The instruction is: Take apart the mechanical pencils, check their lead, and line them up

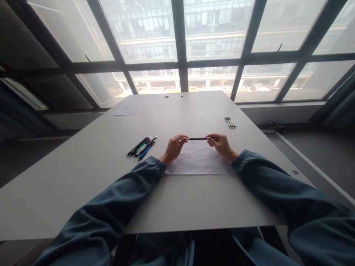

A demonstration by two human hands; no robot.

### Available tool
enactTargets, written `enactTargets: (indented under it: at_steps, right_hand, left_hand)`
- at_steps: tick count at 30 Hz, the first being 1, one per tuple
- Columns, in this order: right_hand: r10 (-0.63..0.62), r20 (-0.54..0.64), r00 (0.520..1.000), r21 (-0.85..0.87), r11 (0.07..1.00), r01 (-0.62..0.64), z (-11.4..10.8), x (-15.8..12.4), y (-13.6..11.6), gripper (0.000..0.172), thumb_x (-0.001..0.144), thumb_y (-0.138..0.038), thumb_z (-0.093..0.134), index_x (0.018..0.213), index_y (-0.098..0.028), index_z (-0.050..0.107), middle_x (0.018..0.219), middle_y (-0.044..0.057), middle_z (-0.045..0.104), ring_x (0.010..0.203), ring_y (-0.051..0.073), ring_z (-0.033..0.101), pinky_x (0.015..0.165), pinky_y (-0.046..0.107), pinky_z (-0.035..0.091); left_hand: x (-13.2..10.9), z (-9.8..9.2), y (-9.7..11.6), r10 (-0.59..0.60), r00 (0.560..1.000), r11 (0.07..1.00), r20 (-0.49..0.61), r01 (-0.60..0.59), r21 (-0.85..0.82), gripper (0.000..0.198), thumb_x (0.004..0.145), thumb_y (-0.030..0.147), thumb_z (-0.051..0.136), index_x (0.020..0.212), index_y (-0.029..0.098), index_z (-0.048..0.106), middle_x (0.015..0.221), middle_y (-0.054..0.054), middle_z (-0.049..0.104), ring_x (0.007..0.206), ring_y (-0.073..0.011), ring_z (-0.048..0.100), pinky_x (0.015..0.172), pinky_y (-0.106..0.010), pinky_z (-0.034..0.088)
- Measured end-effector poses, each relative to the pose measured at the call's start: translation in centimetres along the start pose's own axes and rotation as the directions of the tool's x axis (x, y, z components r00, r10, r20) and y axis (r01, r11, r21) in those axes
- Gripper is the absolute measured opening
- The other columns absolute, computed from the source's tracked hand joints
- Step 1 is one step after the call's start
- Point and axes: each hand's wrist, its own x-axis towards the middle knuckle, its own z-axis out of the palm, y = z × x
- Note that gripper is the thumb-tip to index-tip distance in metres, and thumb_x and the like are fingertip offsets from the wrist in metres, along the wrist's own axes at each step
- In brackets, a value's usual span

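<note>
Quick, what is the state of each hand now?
Left hand: closed on one end of the black pen.
Right hand: closed on its other end.

Pen [197, 139] above paper [199, 162], pens [142, 147] left, pencils [230, 122] right

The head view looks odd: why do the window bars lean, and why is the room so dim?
Head view: wide lens bends the window bars; bright backlight through the panes dims the sleeves and room; table evenly lit; pen sharp.

Pale grey table [83, 177], white sheet [198, 162], pen cluster [142, 146], smaller pen bundle [230, 122], far papers [133, 105]
</note>
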Motion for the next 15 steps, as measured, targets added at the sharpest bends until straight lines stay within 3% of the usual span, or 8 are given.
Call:
enactTargets:
  at_steps: [3, 9, 15]
  right_hand:
    - [-0.009, -0.018, 1.000, -0.004, 1.000, 0.009, -0.03, 0.04, -0.02, 0.044, 0.076, -0.057, 0.077, 0.086, -0.014, 0.074, 0.061, 0.002, 0.064, 0.052, 0.012, 0.054, 0.050, 0.027, 0.046]
    - [-0.015, -0.027, 1.000, -0.021, 1.000, 0.015, 0.06, -0.05, -0.56, 0.046, 0.076, -0.059, 0.076, 0.084, -0.014, 0.074, 0.060, 0.002, 0.064, 0.051, 0.012, 0.055, 0.050, 0.027, 0.047]
    - [-0.012, -0.020, 1.000, -0.019, 1.000, 0.012, 0.08, -0.08, -0.70, 0.045, 0.076, -0.059, 0.076, 0.083, -0.014, 0.074, 0.060, 0.002, 0.064, 0.051, 0.012, 0.055, 0.049, 0.027, 0.046]
  left_hand:
    - [0.02, 0.00, -0.03, 0.006, 0.999, 1.000, -0.048, -0.006, 0.005, 0.035, 0.098, 0.050, 0.056, 0.108, 0.019, 0.069, 0.093, -0.006, 0.075, 0.083, -0.0175, 0.067, 0.072, -0.029, 0.051]
    - [0.06, 0.07, -0.21, 0.112, 0.990, 0.991, -0.081, -0.106, 0.082, 0.029, 0.088, 0.047, 0.073, 0.096, 0.020, 0.067, 0.091, -0.004, 0.072, 0.082, -0.0170, 0.064, 0.071, -0.030, 0.051]
    - [0.15, 0.08, -0.37, 0.175, 0.982, 0.981, -0.071, -0.168, 0.095, 0.019, 0.089, 0.040, 0.072, 0.093, 0.021, 0.068, 0.087, -0.003, 0.071, 0.082, -0.0178, 0.063, 0.072, -0.031, 0.051]
